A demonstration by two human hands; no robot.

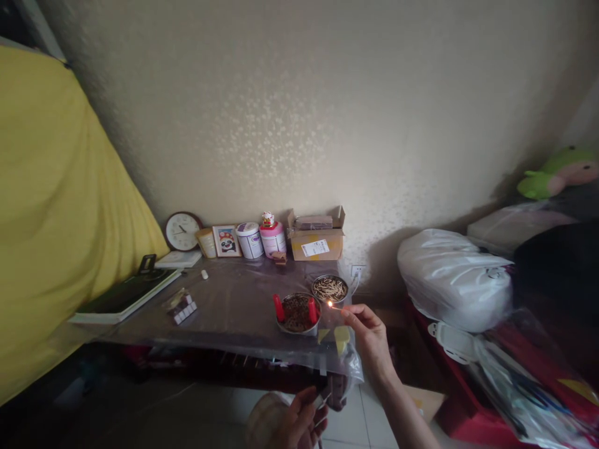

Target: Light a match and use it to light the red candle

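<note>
My right hand pinches a burning match and holds its small flame just right of a metal bowl of dark material with two red candles standing in it. Behind it sits a second metal bowl filled with pale sticks. My left hand is low at the bottom edge, fingers closed around a small thing, perhaps a matchbox, which I cannot make out.
The table is covered with clear plastic. Along the wall stand a clock, a framed picture, two jars and a cardboard box. Books lie left. Yellow cloth hangs left; bags pile right.
</note>
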